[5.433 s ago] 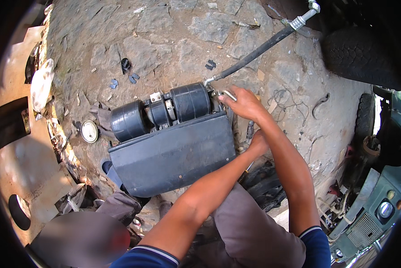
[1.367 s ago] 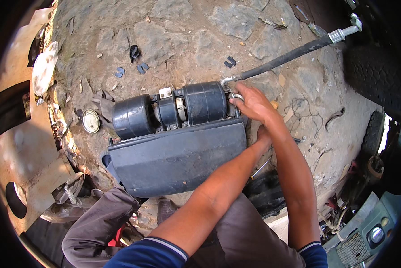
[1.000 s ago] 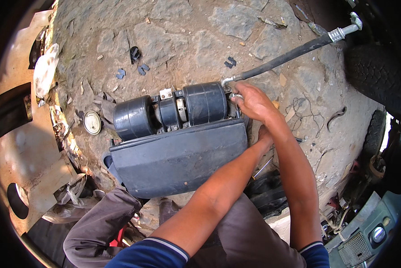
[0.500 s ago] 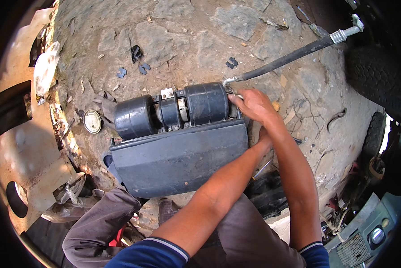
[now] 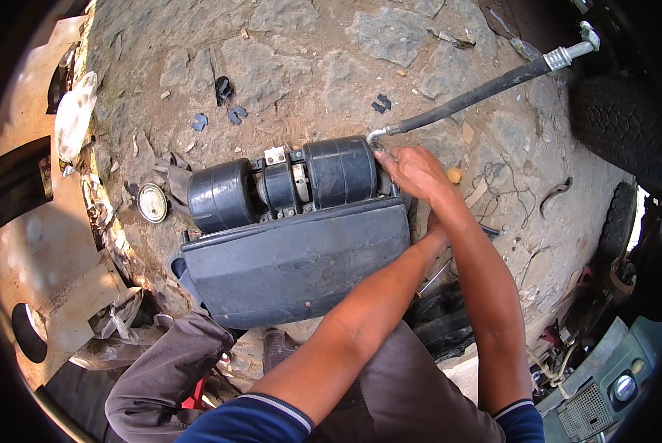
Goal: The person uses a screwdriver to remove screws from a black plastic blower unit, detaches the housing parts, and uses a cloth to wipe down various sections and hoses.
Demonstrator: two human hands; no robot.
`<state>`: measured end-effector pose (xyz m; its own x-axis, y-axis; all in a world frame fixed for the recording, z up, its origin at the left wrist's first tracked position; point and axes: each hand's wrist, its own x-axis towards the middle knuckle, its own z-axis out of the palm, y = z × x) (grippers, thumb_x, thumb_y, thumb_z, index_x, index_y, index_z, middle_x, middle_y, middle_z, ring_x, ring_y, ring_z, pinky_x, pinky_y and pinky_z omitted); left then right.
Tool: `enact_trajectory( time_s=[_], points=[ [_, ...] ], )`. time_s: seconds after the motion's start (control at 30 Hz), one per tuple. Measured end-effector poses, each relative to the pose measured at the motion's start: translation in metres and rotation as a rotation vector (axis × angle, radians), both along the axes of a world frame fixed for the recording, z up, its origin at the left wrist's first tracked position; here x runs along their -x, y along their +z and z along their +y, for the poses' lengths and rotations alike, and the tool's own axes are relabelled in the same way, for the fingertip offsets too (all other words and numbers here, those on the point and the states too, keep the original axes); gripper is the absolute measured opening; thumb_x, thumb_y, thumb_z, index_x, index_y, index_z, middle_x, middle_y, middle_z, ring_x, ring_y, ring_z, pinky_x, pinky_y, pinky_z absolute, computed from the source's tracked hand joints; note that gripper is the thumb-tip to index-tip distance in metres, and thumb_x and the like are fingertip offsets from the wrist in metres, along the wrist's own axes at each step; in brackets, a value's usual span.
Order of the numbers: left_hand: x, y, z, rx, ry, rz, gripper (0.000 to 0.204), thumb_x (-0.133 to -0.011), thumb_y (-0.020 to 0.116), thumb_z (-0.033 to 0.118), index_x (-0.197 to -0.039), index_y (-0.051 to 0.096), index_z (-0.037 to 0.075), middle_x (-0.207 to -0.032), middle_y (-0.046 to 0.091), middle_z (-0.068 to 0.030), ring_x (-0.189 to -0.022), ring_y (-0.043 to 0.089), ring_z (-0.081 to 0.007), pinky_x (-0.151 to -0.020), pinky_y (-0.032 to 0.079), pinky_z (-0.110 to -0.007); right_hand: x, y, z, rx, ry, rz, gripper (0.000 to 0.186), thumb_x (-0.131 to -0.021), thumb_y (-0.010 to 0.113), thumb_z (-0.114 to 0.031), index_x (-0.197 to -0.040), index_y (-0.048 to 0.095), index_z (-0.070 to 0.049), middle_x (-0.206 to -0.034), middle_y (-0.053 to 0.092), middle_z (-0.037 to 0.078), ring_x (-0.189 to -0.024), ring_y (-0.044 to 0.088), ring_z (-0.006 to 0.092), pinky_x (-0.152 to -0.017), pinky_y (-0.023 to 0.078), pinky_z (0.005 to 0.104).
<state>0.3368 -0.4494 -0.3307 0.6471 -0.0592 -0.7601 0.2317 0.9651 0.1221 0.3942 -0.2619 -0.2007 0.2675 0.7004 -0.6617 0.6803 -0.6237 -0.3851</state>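
My right hand [image 5: 416, 173] is closed at the right end of a dark blower unit [image 5: 338, 170], its thumb and fingers on a small metal tool by the fitting [image 5: 377, 134] of a black hose [image 5: 475, 97]. The tool is mostly covered by the fingers. My left forearm passes under the right one, and my left hand [image 5: 436, 230] is low beside the unit's right side, its fingers hidden. The unit's flat grey housing [image 5: 294, 266] lies in front of me, with a screwdriver [image 5: 434, 279] to its right.
Rough stone ground [image 5: 287, 66] holds plastic scraps [image 5: 236, 114], a round lid [image 5: 152, 201] and tangled wire [image 5: 504, 192]. A rusty cut metal sheet [image 5: 36, 266] lines the left. Tyres [image 5: 615, 125] and a green vehicle body part [image 5: 597, 399] are on the right.
My right hand has shifted slightly up and toward the hose fitting, and less of the silver tool shows between its fingers. Since the oldest frame the hose's far end sits farther right in view.
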Motion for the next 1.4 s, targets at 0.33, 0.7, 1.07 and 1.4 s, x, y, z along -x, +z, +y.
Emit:
enact_trajectory(
  time_s=[0.33, 0.7, 1.07, 1.4],
  points=[
    [0.001, 0.01, 0.009, -0.085, -0.046, 0.039, 0.059, -0.086, 0.071, 0.041, -0.128, 0.057, 0.001, -0.122, 0.064, -0.0116, -0.11, 0.062, -0.0185, -0.087, 0.051, -0.037, -0.003, 0.0, -0.002, -0.081, 0.112, -0.053, 0.036, -0.092, 0.063, -0.03, -0.102, 0.064, 0.004, -0.098, 0.067, 0.028, -0.099, 0.062, 0.0449, -0.087, 0.049, 0.0501],
    [-0.005, 0.06, 0.054, -0.279, -0.296, 0.135, 0.041, -0.09, 0.07, 0.025, -0.12, 0.052, 0.004, -0.11, 0.061, -0.0109, -0.091, 0.064, -0.02, -0.075, 0.055, -0.04, -0.014, -0.02, -0.008, -0.05, -0.072, 0.066, 0.046, -0.086, 0.064, -0.04, -0.1, 0.07, 0.004, -0.097, 0.067, 0.031, -0.096, 0.064, 0.0453, -0.086, 0.049, 0.0491],
    [-0.007, -0.013, -0.013, -0.151, 0.024, 0.023, 0.037, -0.093, 0.067, 0.024, -0.119, 0.049, 0.005, -0.104, 0.06, -0.0091, -0.088, 0.063, -0.0209, -0.072, 0.054, -0.039, -0.001, -0.006, -0.003, -0.034, 0.114, -0.088, 0.04, -0.092, 0.058, -0.035, -0.106, 0.067, 0.002, -0.099, 0.068, 0.025, -0.101, 0.063, 0.0427, -0.09, 0.047, 0.0495],
    [-0.008, 0.0, -0.007, -0.032, 0.068, 0.029, 0.036, -0.092, 0.068, 0.025, -0.116, 0.049, 0.004, -0.104, 0.059, -0.0092, -0.089, 0.061, -0.0201, -0.073, 0.054, -0.038, 0.003, -0.011, -0.002, -0.059, -0.158, -0.056, 0.043, -0.087, 0.062, -0.036, -0.087, 0.07, 0.006, -0.085, 0.065, 0.033, -0.09, 0.064, 0.0488, -0.084, 0.049, 0.0519]
  ],
)
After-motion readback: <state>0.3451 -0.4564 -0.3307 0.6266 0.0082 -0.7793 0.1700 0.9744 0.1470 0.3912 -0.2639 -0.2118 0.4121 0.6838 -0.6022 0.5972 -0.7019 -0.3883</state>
